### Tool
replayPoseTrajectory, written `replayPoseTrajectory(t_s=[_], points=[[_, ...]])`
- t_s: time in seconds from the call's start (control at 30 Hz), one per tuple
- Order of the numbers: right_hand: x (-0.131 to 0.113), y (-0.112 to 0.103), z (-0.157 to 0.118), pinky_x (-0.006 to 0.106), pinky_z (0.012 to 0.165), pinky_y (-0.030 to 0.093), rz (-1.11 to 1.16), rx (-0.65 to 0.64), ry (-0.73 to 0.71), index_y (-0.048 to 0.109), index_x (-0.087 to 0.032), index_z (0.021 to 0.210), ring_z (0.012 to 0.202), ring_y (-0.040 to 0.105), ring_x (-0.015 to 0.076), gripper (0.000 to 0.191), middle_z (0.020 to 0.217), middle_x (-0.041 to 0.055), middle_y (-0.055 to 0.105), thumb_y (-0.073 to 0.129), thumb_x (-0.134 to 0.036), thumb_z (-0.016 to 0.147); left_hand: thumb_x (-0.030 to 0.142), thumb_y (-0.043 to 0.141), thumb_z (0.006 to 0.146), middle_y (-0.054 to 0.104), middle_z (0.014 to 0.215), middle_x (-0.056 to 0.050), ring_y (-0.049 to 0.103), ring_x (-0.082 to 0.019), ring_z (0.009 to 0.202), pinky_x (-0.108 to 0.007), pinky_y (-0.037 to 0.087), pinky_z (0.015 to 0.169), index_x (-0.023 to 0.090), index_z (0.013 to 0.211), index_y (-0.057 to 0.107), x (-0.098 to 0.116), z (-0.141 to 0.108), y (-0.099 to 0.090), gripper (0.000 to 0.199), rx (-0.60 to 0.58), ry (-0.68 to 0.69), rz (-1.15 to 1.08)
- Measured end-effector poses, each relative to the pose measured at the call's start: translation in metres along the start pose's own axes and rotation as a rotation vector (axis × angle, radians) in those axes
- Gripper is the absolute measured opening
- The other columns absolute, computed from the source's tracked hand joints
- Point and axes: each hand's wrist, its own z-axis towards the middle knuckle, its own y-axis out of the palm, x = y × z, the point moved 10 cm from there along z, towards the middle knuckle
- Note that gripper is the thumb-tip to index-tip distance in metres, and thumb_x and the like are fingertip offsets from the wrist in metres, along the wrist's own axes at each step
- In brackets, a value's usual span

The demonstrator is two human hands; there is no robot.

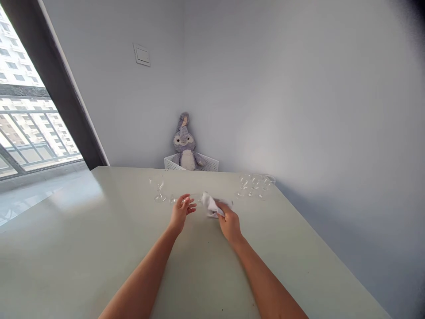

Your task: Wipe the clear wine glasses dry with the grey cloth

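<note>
My left hand is closed around the stem of a clear stemmed glass, which lies on its side in the air, its foot out to the left and its bowl toward the right. In my right hand is a bunched white cloth, held close to the glass's bowl. Whether the cloth touches the rim is hard to see. Another stemmed glass stands upright on the table just beyond my left hand.
Several clear stemmed glasses stand together at the table's far right corner. Behind the far edge, a grey plush toy sits in a white perforated basket. Walls close off the back and right; a window is at the left.
</note>
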Motion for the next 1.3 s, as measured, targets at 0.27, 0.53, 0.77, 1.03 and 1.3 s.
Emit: replayPoseTrajectory(t_s=[0.27,0.53,0.77,1.03,1.3], points=[[-0.053,0.019,-0.008,0.045,0.102,0.020,0.011,-0.194,-0.221,0.050,-0.028,0.120,0.119,0.038,0.0250,0.038,0.130,0.0046,0.045,0.045,-0.037,0.083,0.040,0.062,0.068,0.064,0.096,-0.008,0.058,-0.023,0.090,-0.034,0.045,0.080,0.016,0.100,0.059,0.006,-0.023,0.039,0.040,-0.234,0.089,0.084],[0.045,0.041,-0.009,0.031,0.065,0.046,1.023,-0.100,0.613,0.064,-0.016,0.085,0.074,0.060,0.0199,0.034,0.081,0.0046,0.067,0.054,-0.047,0.074,0.033,0.056,0.075,0.057,0.114,-0.009,0.050,-0.025,0.106,-0.039,0.039,0.089,0.020,0.105,0.059,0.014,-0.044,0.071,0.033,-0.366,0.288,0.167],[0.044,0.059,-0.024,0.026,0.048,0.044,1.168,-0.075,0.778,0.056,-0.020,0.092,0.058,0.057,0.0152,0.036,0.076,0.0017,0.063,0.057,-0.049,0.071,0.029,0.044,0.082,0.056,0.115,-0.006,0.050,-0.022,0.103,-0.038,0.037,0.087,0.028,0.123,0.045,0.024,-0.051,0.068,0.041,-0.280,0.512,0.614],[0.016,-0.034,0.001,0.032,0.076,0.042,0.249,0.232,0.283,0.056,-0.022,0.098,0.090,0.051,0.0210,0.037,0.100,0.0043,0.057,0.062,-0.041,0.066,0.030,0.040,0.085,0.059,0.099,-0.011,0.048,-0.026,0.095,-0.039,0.031,0.087,0.025,0.105,0.061,0.050,-0.059,0.064,0.030,-0.071,0.700,1.021],[0.024,-0.018,-0.005,0.029,0.068,0.045,0.476,0.158,0.356,0.052,-0.022,0.111,0.090,0.054,0.0213,0.042,0.107,0.0061,0.058,0.054,-0.042,0.074,0.039,0.035,0.086,0.059,0.075,-0.008,0.048,-0.022,0.077,-0.032,0.036,0.068,0.023,0.093,0.062,0.020,-0.048,0.073,0.032,-0.301,0.574,1.051]])
